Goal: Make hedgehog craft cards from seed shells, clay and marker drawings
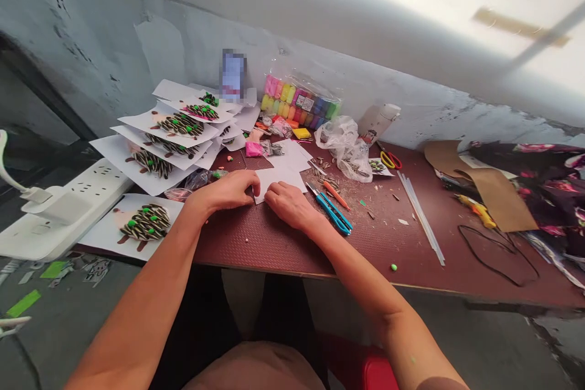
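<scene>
A small sheet of white paper (278, 180) lies on the brown table before me. At its left edge my left hand (235, 187) has its fingers curled down and closed on the paper. The fingers of my right hand (290, 202) are bent together over the sheet's front edge, and their undersides are hidden. Close to the right hand lie a blue utility knife (333, 212) and an orange pen-like tool (336, 195). Striped sunflower seeds (329, 181) are scattered behind them. More white paper (292, 153) lies just behind the sheet.
Stacked sheets carry seed-covered hedgehog pictures (178, 125) at left, above a power strip (64, 210). A phone (233, 76) and colourful clay packs (299, 100) stand against the wall. Rightward are a plastic bag (345, 146), scissors (390, 159), clear glue sticks (420, 216) and a yellow glue gun (476, 210).
</scene>
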Tool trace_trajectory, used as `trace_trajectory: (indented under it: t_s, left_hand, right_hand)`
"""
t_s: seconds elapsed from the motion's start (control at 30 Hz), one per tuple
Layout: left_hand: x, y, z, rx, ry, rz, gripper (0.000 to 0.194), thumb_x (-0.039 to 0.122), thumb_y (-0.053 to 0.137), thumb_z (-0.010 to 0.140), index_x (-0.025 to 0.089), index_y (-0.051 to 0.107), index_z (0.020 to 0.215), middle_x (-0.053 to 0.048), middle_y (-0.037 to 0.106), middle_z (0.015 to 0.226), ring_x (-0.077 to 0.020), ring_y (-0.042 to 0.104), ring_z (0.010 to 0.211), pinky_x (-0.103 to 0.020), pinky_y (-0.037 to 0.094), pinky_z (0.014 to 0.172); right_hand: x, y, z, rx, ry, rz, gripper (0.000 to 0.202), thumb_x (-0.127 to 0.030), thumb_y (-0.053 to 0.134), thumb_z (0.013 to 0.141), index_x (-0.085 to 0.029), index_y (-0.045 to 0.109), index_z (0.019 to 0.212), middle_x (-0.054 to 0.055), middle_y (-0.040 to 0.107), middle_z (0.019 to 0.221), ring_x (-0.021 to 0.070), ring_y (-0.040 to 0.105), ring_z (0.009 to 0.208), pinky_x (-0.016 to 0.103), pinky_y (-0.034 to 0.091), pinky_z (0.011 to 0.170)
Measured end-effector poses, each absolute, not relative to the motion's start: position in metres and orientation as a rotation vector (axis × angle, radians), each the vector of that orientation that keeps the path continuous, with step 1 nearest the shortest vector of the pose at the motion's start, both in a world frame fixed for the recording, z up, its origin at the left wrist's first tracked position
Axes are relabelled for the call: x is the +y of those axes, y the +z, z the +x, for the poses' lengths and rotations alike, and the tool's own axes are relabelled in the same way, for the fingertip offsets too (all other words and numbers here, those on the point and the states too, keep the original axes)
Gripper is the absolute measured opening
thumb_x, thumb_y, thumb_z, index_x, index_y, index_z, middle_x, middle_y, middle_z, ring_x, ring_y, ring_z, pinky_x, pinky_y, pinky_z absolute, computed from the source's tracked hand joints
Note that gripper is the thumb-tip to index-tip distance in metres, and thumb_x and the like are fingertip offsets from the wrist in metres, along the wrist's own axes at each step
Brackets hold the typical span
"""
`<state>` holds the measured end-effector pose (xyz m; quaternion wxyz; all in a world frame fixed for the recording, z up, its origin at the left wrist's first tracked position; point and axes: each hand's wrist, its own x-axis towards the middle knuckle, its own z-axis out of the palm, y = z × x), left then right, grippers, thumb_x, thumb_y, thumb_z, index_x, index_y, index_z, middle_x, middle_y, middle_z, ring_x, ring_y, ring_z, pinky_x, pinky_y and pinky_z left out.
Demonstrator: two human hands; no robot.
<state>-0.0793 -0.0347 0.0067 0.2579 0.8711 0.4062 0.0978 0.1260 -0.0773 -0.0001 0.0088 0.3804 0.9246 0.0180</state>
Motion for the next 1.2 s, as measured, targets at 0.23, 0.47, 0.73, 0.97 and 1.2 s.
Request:
trace_trajectory:
  t_s: [0.23, 0.47, 0.73, 0.97, 1.2]
  left_hand:
    - [-0.053, 0.001, -0.075, 1.178, 0.330, 2.439, 0.008, 0.018, 0.063, 0.077, 0.019, 0.068, 0.084, -0.007, 0.069, 0.100, -0.0237, 0.064, 0.094, -0.034, 0.050, 0.086]
    - [-0.059, -0.006, -0.076, 1.150, 0.378, 2.491, 0.015, 0.015, 0.054, 0.086, 0.017, 0.068, 0.081, -0.010, 0.069, 0.107, -0.0237, 0.066, 0.095, -0.036, 0.050, 0.089]
    - [-0.061, -0.006, -0.079, 1.138, 0.401, 2.468, 0.011, 0.020, 0.057, 0.084, 0.018, 0.068, 0.085, -0.009, 0.068, 0.109, -0.0240, 0.066, 0.097, -0.036, 0.051, 0.090]
    - [-0.066, -0.007, -0.074, 1.202, 0.353, 2.515, 0.014, 0.018, 0.054, 0.086, 0.018, 0.068, 0.084, -0.011, 0.066, 0.114, -0.0259, 0.064, 0.104, -0.039, 0.051, 0.094]
    - [-0.069, -0.016, -0.073, 1.214, 0.434, 2.507, 0.018, 0.017, 0.049, 0.090, 0.017, 0.065, 0.083, -0.012, 0.063, 0.116, -0.0269, 0.061, 0.107, -0.042, 0.050, 0.098]
  right_hand:
    - [-0.074, -0.005, 0.126, 2.914, 0.056, 1.288, 0.021, -0.017, 0.049, 0.105, -0.014, 0.068, 0.099, 0.010, 0.067, 0.100, 0.0202, 0.054, 0.089, 0.030, 0.041, 0.081]
    - [-0.079, -0.001, 0.131, 3.008, -0.106, 1.285, 0.014, -0.022, 0.057, 0.102, -0.017, 0.070, 0.102, 0.008, 0.065, 0.101, 0.0194, 0.055, 0.092, 0.030, 0.040, 0.082]
    - [-0.077, -0.007, 0.131, 3.032, -0.078, 1.296, 0.019, -0.023, 0.054, 0.104, -0.018, 0.071, 0.097, 0.007, 0.064, 0.099, 0.0185, 0.052, 0.089, 0.029, 0.038, 0.079]
    - [-0.076, -0.008, 0.131, 3.032, -0.114, 1.332, 0.020, -0.021, 0.054, 0.104, -0.018, 0.072, 0.097, 0.008, 0.064, 0.097, 0.0188, 0.052, 0.088, 0.030, 0.038, 0.078]
    - [-0.078, -0.007, 0.132, 3.042, -0.110, 1.334, 0.019, -0.024, 0.055, 0.104, -0.017, 0.072, 0.098, 0.008, 0.065, 0.097, 0.0187, 0.053, 0.089, 0.029, 0.038, 0.079]
